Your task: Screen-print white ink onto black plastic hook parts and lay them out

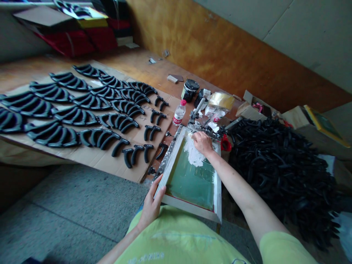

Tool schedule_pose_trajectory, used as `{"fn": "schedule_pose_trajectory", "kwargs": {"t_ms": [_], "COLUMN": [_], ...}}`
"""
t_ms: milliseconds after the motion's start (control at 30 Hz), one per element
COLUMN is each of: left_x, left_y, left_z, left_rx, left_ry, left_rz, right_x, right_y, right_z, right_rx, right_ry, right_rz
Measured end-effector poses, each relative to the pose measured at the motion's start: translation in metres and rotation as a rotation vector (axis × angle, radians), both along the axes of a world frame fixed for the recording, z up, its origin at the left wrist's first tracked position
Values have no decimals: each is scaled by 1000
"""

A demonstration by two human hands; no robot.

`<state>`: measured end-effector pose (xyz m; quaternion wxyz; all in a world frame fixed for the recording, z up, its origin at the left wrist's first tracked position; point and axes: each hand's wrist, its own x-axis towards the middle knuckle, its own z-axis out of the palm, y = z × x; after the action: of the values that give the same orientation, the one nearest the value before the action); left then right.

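A silk-screen frame (191, 208) with a pale border and green mesh (189, 183) lies tilted in front of my body. My left hand (153, 201) grips its near left side, thumb on top and the fingers partly hidden along the outer edge. White ink (194, 157) is smeared over the far part of the mesh. There my right hand (203, 143) is closed, fingers bent down at the ink; whatever it holds is hidden beneath the fingers. Past the frame's far end stands a metal clamp (195, 112), partly covered by clutter.
Rows of black curved handles (68, 115) lie on cardboard (103, 156) at left. A large heap of similar black parts (275, 157) is at right. Behind the frame stand a red-capped bottle (179, 113), a dark jar (189, 90) and a tape roll (221, 100).
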<state>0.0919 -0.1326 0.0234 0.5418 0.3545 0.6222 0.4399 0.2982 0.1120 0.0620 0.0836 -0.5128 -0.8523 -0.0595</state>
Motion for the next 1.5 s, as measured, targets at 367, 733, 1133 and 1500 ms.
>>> {"fn": "schedule_pose_trajectory", "kwargs": {"t_ms": [367, 733, 1133, 1500], "left_x": [1, 1, 0, -1], "left_y": [1, 1, 1, 2], "left_z": [5, 6, 5, 7], "left_rx": [-5, 11, -14, -14], "left_ry": [18, 21, 33, 27], "left_rz": [9, 13, 16, 17], "right_x": [43, 31, 34, 33], "right_y": [-4, -40, -40, -43], "right_z": [28, 16, 24, 24], "right_rx": [-188, -78, -103, -78], "right_ry": [66, -23, -34, -75], "right_rz": [108, 55, 5, -49]}}
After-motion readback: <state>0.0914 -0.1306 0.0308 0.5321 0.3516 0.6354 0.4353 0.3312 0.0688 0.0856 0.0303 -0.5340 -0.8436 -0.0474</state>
